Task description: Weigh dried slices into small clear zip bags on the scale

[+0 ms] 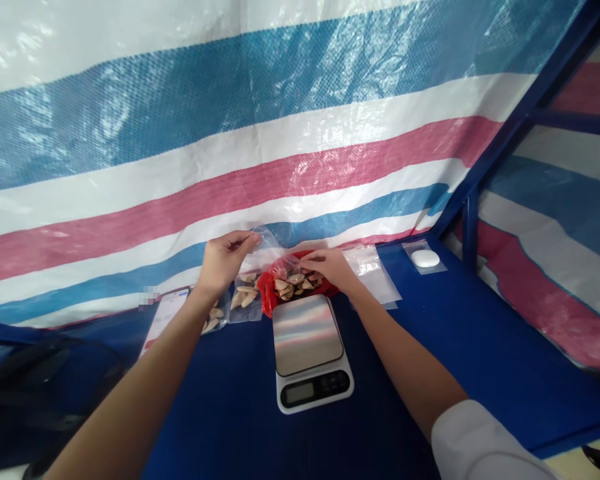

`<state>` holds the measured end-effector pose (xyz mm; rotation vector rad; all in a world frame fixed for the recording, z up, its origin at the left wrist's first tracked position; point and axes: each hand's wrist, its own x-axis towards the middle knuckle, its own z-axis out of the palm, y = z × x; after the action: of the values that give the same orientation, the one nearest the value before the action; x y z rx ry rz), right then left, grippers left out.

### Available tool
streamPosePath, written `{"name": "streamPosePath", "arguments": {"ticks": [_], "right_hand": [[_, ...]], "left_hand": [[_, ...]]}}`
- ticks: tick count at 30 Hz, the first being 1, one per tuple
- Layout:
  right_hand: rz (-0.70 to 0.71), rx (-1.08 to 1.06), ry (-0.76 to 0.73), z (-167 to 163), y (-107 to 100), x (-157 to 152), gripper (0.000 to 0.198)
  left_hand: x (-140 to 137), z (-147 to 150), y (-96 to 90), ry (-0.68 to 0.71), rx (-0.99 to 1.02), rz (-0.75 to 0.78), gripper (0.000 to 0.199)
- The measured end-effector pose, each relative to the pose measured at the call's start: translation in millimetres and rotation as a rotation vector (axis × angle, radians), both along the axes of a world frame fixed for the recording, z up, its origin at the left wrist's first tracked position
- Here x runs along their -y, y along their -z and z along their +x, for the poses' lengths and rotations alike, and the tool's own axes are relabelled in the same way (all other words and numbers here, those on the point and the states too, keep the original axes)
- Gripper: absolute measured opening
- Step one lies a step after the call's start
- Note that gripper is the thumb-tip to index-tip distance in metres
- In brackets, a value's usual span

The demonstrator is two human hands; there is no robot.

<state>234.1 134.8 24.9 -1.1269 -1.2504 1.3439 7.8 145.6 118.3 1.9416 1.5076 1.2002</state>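
Observation:
My left hand [224, 259] pinches the upper edge of a clear plastic bag [269, 241] between thumb and fingers. On its other side my right hand [327, 268] has its fingertips closed on the bag's edge. Just below and behind the bag lies an open red plastic bag [267, 293] with tan wedge-shaped pieces [296, 285] in it. In front of that stands a white kitchen scale [307, 337] with nothing on its metal plate. Two clear bags of similar pieces, a nearer bag [245, 298] and a farther-left bag [215, 317], lie by my left forearm.
A phone [164, 317] with a lit screen leans left of my left arm. Flat clear bags [375, 273] lie right of the red bag. A white rounded object [425, 259] sits on a small clear bag. A striped tarp [230, 167] closes off the blue table's [460, 333] back.

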Motion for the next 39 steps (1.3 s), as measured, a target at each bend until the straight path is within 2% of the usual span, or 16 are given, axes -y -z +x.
{"name": "streamPosePath", "arguments": {"ticks": [7,14,17,21,25,29,35,39], "right_hand": [[-0.015,-0.043,-0.022,-6.1,-0.4,3.0,0.017],[-0.062,-0.180,0.028,-1.7,-16.6,7.9,0.026],[-0.049,-0.216,0.074,-1.2,-18.4,12.3,0.032],[-0.035,-0.253,0.115,-2.5,-15.5,23.5,0.037],[0.068,-0.239,0.130,-2.9,-13.6,39.1,0.043],[0.119,-0.235,0.185,1.2,-13.0,55.5,0.046],[0.123,-0.129,0.137,12.6,-9.7,74.8,0.042],[0.090,-0.111,0.127,23.7,-8.2,83.3,0.038]], "left_hand": [[3.4,-9.4,-0.8,-0.008,0.038,-0.007,0.030],[12.5,-18.0,5.6,-0.049,0.308,-0.050,0.036],[20.7,-16.8,13.8,-0.112,0.447,-0.042,0.037],[33.3,-8.0,27.2,-0.113,0.625,-0.055,0.041],[47.9,4.5,39.7,-0.142,0.799,-0.049,0.038],[64.2,16.0,53.6,-0.191,0.889,-0.069,0.037],[89.7,33.6,66.7,-0.114,1.097,-0.165,0.034],[102.0,34.7,71.4,-0.032,1.148,-0.257,0.037]]}}
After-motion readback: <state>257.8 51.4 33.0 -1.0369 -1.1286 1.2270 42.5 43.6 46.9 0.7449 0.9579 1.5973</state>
